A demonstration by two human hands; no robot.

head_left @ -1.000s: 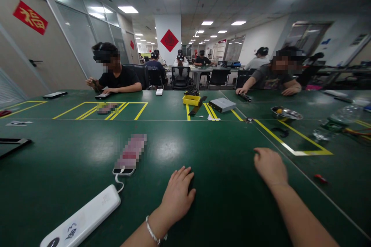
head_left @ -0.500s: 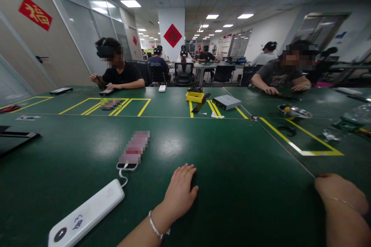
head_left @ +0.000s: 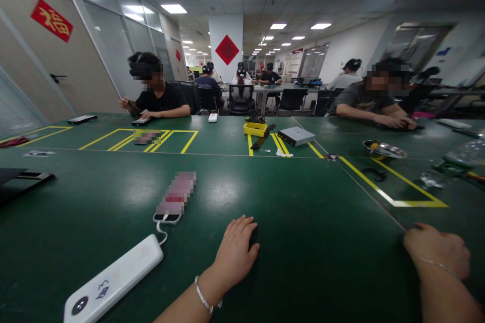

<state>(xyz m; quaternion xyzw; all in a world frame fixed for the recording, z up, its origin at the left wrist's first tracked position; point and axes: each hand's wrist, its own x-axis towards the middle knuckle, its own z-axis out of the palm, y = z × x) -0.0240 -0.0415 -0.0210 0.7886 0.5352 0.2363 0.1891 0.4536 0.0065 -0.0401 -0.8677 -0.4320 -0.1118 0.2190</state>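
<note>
My left hand lies flat on the green table with its fingers stretched forward and nothing in it; a bracelet is on that wrist. Left of it a white power bank is joined by a short white cable to a phone. My right hand rests at the far right beside a white line on the table. Its fingers are curled down and cover whatever is under them.
A yellow tray, a grey box and a metal bowl sit mid-table between yellow tape lines. A clear plastic bottle lies at the right. A dark tablet lies at the left edge. Two people sit across the table.
My right hand moved right and towards me, over the spot where a small red object lay; that object no longer shows. The left hand has barely moved.
</note>
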